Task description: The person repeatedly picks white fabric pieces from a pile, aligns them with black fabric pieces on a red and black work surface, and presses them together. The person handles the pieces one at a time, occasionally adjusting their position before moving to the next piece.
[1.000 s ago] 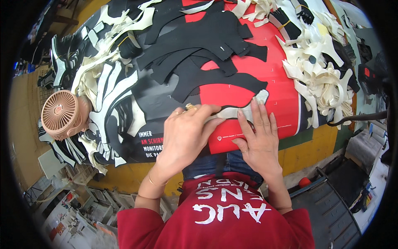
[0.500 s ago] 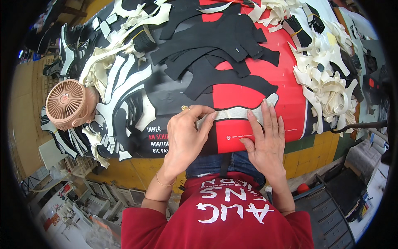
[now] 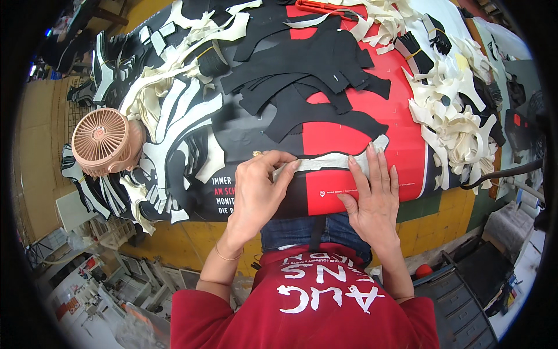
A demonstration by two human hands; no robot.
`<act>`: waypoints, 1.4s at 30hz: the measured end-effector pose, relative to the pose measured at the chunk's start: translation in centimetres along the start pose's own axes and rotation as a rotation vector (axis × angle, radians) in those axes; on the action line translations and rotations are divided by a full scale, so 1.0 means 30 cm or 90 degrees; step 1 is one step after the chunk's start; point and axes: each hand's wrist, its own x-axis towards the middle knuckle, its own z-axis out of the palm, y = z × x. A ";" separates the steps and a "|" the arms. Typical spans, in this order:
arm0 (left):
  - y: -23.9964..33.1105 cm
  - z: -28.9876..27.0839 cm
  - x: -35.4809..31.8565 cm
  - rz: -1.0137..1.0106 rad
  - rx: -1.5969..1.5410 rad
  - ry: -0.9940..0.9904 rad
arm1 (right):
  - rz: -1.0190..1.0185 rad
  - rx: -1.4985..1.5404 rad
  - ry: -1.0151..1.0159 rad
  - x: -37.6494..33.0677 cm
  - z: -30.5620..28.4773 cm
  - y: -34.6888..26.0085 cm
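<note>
A curved white strip with a thin black edge lies across the red and black mat close to my body. My left hand pinches its left end between thumb and fingers. At the strip's right end, my right hand lies flat, fingers stretched out and pressing on it. Just beyond the strip rests a curved black fabric piece. Farther back is an overlapping pile of similar black pieces.
A pink fan stands at the left, beside white-faced cut pieces. Crumpled cream scraps heap up at the right, near a banded black bundle. A red tool lies at the far edge.
The view has shifted slightly, so the fan and mat appear a little farther right. Both hands keep nearly the same hold on the strip.
</note>
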 end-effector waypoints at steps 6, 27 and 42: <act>-0.002 -0.016 0.016 -0.086 -0.037 -0.052 | -0.006 -0.010 -0.002 0.003 -0.002 -0.003; 0.003 -0.003 -0.029 -0.044 -0.033 0.016 | -0.136 0.047 -0.011 0.072 0.038 -0.156; -0.010 -0.027 -0.103 -0.113 -0.133 0.063 | -0.108 0.119 0.008 0.083 0.018 -0.176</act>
